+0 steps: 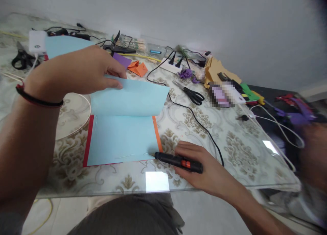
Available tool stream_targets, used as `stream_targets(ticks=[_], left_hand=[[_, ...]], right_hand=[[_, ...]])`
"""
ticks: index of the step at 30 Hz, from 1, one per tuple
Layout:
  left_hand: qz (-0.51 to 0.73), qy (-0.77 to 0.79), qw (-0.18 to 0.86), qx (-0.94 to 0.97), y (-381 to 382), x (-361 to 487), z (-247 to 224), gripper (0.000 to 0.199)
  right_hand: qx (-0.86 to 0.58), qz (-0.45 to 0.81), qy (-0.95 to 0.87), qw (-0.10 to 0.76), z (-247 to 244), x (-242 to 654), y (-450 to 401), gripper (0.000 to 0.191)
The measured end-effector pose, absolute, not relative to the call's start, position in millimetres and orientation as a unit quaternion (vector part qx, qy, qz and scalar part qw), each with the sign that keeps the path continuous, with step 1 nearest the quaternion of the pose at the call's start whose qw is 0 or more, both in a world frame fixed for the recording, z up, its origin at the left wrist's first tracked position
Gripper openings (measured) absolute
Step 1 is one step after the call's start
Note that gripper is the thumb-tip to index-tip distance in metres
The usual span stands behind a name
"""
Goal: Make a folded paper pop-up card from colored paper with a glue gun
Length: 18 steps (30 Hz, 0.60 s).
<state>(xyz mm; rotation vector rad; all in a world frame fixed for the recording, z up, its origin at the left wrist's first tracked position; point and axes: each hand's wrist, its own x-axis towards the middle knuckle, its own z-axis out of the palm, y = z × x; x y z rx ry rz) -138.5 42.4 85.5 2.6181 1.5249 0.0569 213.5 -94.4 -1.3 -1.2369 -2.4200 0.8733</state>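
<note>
My left hand pinches the top edge of a light blue paper sheet and holds it lifted and curved back. Beneath lies the blue panel, flat on the table, with a dark red strip on its left edge and an orange strip on its right. My right hand grips a black hot glue gun, whose nozzle touches or nearly touches the panel's lower right corner. A thin glossy line of glue runs along the bottom edge. The gun's trigger is hidden by my fingers.
Black scissors and a black cord lie to the right, near a white power strip. Folded orange paper sits behind the sheet. More scissors and a white device are at left. Another person's blurred arm appears at right.
</note>
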Motion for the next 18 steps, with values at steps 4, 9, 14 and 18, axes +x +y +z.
stream_targets(ticks=[4, 9, 14, 18], left_hand=[[0.011, 0.513, 0.053, 0.857, 41, -136, 87, 0.056], [0.024, 0.502, 0.044, 0.863, 43, -138, 85, 0.05], [0.029, 0.487, 0.055, 0.871, 46, -141, 81, 0.047], [0.032, 0.492, 0.052, 0.868, 46, -141, 82, 0.047]], right_hand=[[-0.45, 0.299, -0.83, 0.141, -2, 222, -95, 0.016], [-0.462, 0.312, -0.818, 0.141, 0, 220, -91, 0.021], [-0.491, 0.333, -0.788, 0.167, -5, 206, -75, 0.027], [-0.54, 0.311, -0.756, 0.199, -20, 196, -58, 0.028]])
